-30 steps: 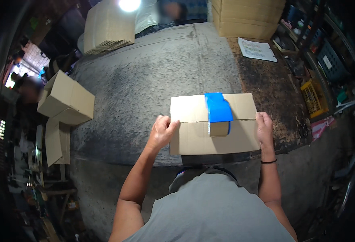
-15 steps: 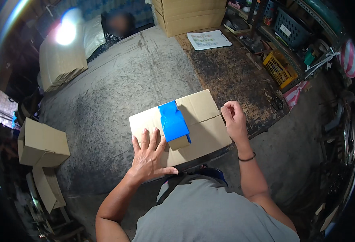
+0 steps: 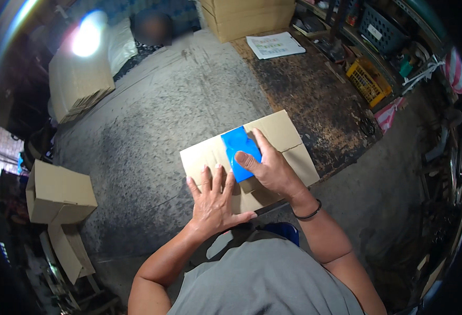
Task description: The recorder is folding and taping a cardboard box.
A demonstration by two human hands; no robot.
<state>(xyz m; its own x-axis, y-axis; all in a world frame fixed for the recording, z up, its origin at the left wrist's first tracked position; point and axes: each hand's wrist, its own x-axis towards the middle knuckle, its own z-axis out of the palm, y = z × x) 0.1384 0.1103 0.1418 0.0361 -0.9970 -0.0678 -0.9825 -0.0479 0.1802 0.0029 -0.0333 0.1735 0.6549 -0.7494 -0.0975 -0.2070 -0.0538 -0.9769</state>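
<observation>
Blue tape (image 3: 240,149) under the right hand (image 3: 269,169), fingers together and pressed flat, fingertips pushing along the strip where it crosses the top seam of a cardboard box (image 3: 283,137). Just beside it, toward the body, the left hand (image 3: 215,199), fingers spread wide and laid flat on the near part of the box top, gripping nothing, only pressing down. Thin black band around the right wrist. Box lying flat at the near edge of a grey, scuffed surface (image 3: 152,126), directly ahead of the torso in a grey shirt. Beyond the right hand and further out, a darker, rust-mottled stretch of surface with a sheet of printed paper (image 3: 274,45) and a large brown carton (image 3: 241,18) at the far end. Off past the right hand's outer side, a yellow crate (image 3: 368,81) and a dark basket (image 3: 380,31) among shelf clutter. Well apart from the left hand, on its outer side, a stack of flattened cardboard (image 3: 78,84) up on the surface, and lower down an assembled carton (image 3: 57,191) with a loose flat piece of cardboard (image 3: 69,252) beneath it.
</observation>
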